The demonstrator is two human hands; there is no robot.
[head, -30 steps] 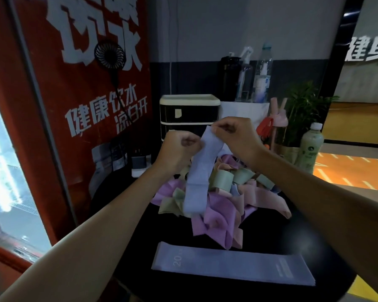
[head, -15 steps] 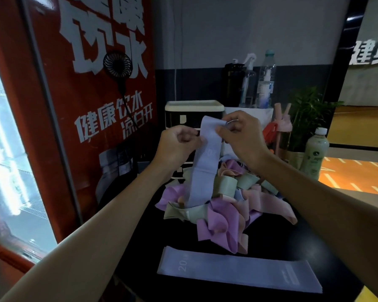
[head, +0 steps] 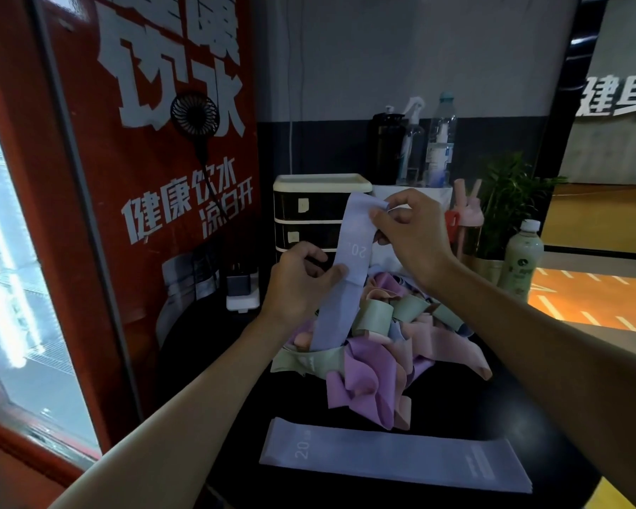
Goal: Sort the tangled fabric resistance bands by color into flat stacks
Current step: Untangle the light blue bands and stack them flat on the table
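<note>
left hand (head: 299,288): has slid down the lilac band (head: 340,288) since the earlier view and is now well below the other hand. its thumb and curled fingers pinch the band's left edge.
right hand (head: 413,233): holds as before at the band's top end, fingers curled, pinching it in front of the drawer unit (head: 311,214).
lilac band: hangs near upright, long axis top to bottom, with the "20" print between the hands. its lower end runs into the tangle (head: 379,347) of green, pink and purple bands.
flat stack (head: 393,459): lilac, long axis left to right, at the counter's near edge — below both hands, toward the person. the held band probably wants a quarter turn to match it. the left hand sits lower, so it is nearer.
counter (head: 511,409): dark, glossy, round-edged.
room: red poster panel (head: 155,178) with a small fan (head: 194,113) at left — bottles (head: 439,141) and a plant (head: 511,200) behind, orange floor (head: 595,299) at right.
</note>
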